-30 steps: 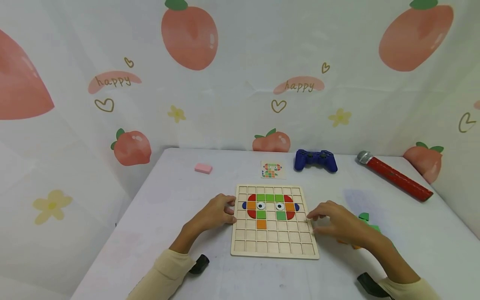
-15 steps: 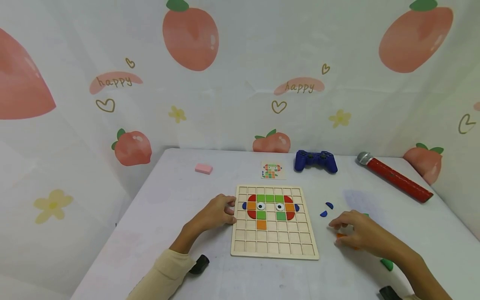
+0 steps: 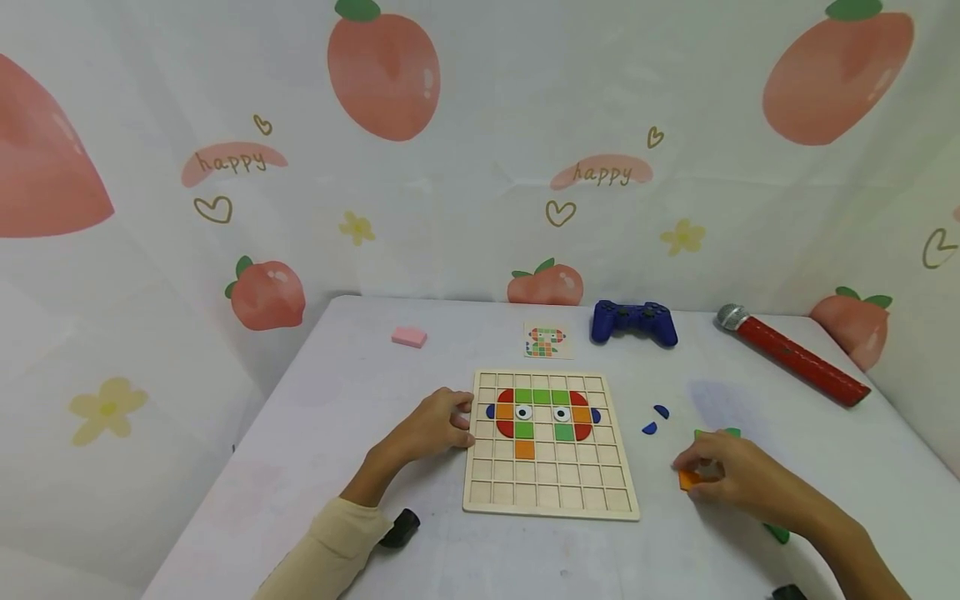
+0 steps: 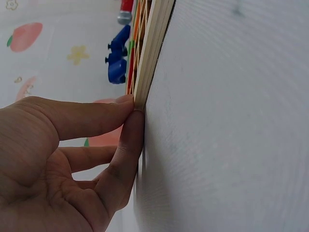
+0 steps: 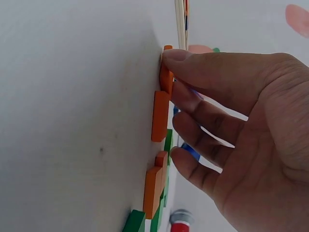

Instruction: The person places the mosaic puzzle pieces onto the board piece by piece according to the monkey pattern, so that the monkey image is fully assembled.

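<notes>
A square wooden grid board (image 3: 578,474) lies mid-table, with red, green, orange and blue tiles and two eye tiles (image 3: 523,412) set in its upper cells. My left hand (image 3: 430,425) holds the board's left edge; the left wrist view has thumb and a finger (image 4: 130,130) at the board's rim. To the right of the board, my right hand (image 3: 738,475) pinches an orange tile (image 5: 166,72) between thumb and finger, low over the table. More orange tiles (image 5: 160,116) and green tiles (image 5: 168,140) lie close by, partly hidden by that hand in the head view.
Two blue half-round tiles (image 3: 655,420) lie between board and right hand. Behind the board is a small pattern card (image 3: 548,341). A blue game controller (image 3: 634,322), a red microphone (image 3: 795,354) and a pink block (image 3: 408,337) stand farther back, before a printed cloth (image 3: 450,208).
My right hand has moved right, from the board's right edge to the loose tiles, and now pinches an orange one. The blue half-rounds came into sight. The left hand stays put.
</notes>
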Motion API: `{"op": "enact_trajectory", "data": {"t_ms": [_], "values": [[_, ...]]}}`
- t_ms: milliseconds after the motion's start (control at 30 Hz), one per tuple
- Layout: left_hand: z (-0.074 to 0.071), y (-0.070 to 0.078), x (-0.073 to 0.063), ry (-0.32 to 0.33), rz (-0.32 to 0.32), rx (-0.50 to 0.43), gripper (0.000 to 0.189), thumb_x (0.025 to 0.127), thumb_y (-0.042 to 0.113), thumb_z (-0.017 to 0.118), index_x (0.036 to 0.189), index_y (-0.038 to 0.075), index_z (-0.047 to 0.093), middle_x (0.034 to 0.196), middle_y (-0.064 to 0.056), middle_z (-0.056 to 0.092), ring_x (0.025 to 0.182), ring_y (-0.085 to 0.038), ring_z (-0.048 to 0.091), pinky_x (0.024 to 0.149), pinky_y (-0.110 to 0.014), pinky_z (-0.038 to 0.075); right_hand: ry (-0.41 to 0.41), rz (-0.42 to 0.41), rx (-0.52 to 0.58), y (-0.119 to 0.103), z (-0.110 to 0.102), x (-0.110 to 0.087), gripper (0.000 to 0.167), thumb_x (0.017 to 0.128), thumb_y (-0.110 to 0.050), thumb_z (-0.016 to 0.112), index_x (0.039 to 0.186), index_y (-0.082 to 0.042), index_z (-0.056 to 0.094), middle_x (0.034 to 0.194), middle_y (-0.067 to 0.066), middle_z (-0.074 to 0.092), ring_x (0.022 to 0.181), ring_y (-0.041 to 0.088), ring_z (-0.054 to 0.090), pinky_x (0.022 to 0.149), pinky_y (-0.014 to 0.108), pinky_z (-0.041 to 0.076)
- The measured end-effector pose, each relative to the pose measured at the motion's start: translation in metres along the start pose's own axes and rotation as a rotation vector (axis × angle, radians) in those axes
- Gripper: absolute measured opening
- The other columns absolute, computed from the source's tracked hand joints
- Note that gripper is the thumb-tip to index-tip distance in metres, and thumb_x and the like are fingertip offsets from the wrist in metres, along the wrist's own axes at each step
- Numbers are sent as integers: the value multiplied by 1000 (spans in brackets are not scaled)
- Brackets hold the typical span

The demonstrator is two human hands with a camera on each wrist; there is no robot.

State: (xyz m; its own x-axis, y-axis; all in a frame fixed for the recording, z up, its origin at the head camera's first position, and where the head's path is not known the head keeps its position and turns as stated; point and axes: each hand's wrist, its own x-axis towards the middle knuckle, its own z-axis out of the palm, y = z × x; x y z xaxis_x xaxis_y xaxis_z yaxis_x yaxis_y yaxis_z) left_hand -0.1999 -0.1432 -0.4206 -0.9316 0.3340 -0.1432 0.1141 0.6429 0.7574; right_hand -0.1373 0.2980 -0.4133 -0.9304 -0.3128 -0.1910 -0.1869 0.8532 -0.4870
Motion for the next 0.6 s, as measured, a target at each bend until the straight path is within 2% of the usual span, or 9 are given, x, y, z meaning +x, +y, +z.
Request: {"op": "enact_trajectory", "data": {"t_ms": [233,433,600], "values": [[-1,2,-1,-3,-5,3,66,84,0,86,144,-8,59,115,-10,61,96,-17,63,77,-27,57,9,22,-19,2,0,-1,25,83,-13,86,106,-18,80,103,-5,68,101,22,54,88,47,55],[-1,2,-2,-5,1,-13,68,84,-2,85,145,-9,57,117,-11,61,97,-17,64,76,-27,58,6,25,-24,2,-1,-2,26,83,-12,85,107,-18,80,100,-6,66,97,19,53,82,35,53],[0,0,-1,-1,-4,-13,68,84,-2,85,145,-9,57,117,-10,62,96,-17,64,77,-28,58,2,43,-20,2,-1,-1,25,83,-12,85,107,-16,81,96,-6,65,95,19,52,79,32,53]]}}
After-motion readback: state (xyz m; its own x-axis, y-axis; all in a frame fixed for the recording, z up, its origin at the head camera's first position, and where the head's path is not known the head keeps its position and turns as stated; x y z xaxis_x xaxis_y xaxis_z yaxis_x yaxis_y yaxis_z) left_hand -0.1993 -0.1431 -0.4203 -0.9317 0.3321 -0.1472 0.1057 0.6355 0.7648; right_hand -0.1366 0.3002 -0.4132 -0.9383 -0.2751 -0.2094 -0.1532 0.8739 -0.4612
